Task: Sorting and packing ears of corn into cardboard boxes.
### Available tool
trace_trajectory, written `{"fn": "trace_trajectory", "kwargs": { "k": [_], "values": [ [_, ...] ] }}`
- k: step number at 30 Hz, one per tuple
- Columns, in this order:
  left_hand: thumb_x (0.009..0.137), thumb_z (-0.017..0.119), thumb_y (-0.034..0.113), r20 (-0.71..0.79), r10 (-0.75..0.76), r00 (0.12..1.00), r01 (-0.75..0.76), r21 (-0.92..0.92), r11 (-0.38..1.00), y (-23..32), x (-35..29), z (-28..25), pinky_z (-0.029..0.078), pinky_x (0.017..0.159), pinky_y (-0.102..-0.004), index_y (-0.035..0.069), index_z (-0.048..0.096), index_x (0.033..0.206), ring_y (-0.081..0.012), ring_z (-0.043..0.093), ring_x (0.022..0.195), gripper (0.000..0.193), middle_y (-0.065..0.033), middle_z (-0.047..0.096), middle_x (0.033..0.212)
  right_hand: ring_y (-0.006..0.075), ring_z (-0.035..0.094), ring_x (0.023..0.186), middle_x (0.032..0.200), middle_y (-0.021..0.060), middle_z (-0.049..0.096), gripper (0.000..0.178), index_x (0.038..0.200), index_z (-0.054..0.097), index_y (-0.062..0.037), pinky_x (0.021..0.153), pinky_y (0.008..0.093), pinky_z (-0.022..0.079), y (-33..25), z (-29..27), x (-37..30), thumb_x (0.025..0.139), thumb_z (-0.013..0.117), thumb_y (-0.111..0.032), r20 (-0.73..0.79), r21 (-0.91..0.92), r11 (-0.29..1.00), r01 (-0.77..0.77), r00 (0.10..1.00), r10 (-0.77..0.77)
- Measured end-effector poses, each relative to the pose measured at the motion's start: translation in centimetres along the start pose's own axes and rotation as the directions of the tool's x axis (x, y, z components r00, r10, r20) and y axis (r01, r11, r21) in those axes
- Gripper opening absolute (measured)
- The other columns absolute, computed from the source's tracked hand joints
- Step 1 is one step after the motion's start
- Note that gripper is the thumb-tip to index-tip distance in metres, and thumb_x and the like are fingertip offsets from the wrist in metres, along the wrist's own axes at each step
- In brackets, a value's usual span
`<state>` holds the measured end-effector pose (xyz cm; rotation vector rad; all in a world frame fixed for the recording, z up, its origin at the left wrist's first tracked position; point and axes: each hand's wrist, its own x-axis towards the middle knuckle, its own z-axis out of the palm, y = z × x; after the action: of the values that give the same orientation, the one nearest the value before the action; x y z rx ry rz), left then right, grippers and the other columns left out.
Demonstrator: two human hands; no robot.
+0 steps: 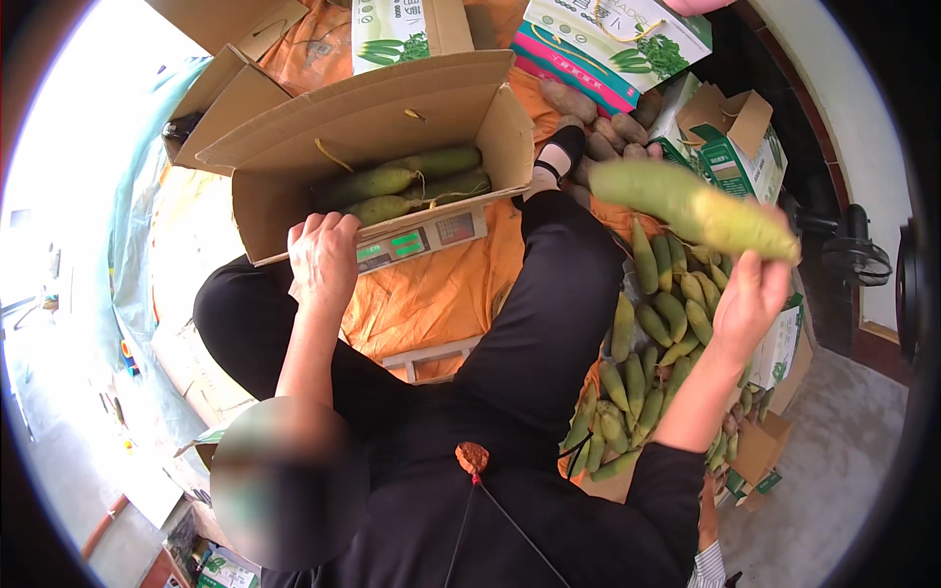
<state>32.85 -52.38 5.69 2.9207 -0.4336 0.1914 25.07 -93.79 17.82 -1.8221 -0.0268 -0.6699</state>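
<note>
A thick, pale-green radish (676, 204), yellowish toward one end, slants in the air right of an open brown cardboard box (363, 113) holding several green radishes (377, 183).

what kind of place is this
Probably a small produce packing spot: a heap of green radishes, an open cardboard box with more inside, and a digital scale by it.
</note>
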Motion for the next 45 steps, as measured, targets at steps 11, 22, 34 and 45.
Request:
{"fn": "trace_trajectory", "kwargs": {
  "k": [11, 22, 34, 45],
  "values": [
    [0.073, 0.065, 0.013, -0.011, 0.014, 1.000, -0.013, 0.068, 0.998, -0.6, -0.5, -0.3, 0.042, 0.077, -0.0379, 0.012, 0.060, 0.075, -0.0233, 0.058, 0.083, 0.005, -0.0022, 0.059, 0.077, 0.0280, 0.061, 0.095, 0.103, 0.0145, 0.061, 0.039, 0.116, 0.056, -0.0056, 0.083, 0.0372, 0.049, -0.7, 21.7, 4.7, 0.079, 0.066, -0.011, 0.603, -0.124, 0.875, 0.469, 0.736, -0.309],
    [0.077, 0.065, 0.013, 0.060, -0.012, 0.998, 0.007, 0.091, 0.996, -0.2, -0.4, -0.2, 0.042, 0.078, -0.0388, 0.011, 0.062, 0.086, -0.0239, 0.058, 0.088, 0.010, -0.0023, 0.062, 0.084, 0.0246, 0.065, 0.095, 0.106, 0.0151, 0.067, 0.046, 0.122, 0.057, -0.0048, 0.081, 0.0343, 0.051, 3.0, 15.4, 6.3, 0.083, 0.067, -0.027, 0.577, -0.219, 0.976, 0.005, 0.807, 0.125],
    [0.079, 0.063, 0.012, 0.085, 0.021, 0.996, -0.027, 0.075, 0.997, 0.7, 0.1, 0.1, 0.041, 0.079, -0.0393, 0.010, 0.063, 0.089, -0.0256, 0.057, 0.088, 0.010, -0.0042, 0.063, 0.086, 0.0268, 0.063, 0.098, 0.105, 0.0175, 0.066, 0.038, 0.114, 0.059, 0.0021, 0.083, 0.0344, 0.048, 21.8, -10.5, -14.7, 0.083, 0.065, -0.018, -0.090, -0.719, 0.420, -0.554, 0.673, 0.734],
    [0.080, 0.063, 0.011, 0.080, 0.025, 0.996, -0.032, 0.081, 0.996, 0.6, -0.1, 0.4, 0.041, 0.077, -0.0391, 0.009, 0.063, 0.088, -0.0265, 0.057, 0.086, 0.009, -0.0051, 0.061, 0.084, 0.0344, 0.055, 0.112, 0.124, 0.0178, 0.057, 0.050, 0.127, 0.053, -0.0040, 0.094, 0.0423, 0.044, 29.9, -13.6, -26.0, 0.081, 0.064, -0.021, -0.333, -0.776, -0.003, -0.631, 0.405, 0.851]
  ]
}}
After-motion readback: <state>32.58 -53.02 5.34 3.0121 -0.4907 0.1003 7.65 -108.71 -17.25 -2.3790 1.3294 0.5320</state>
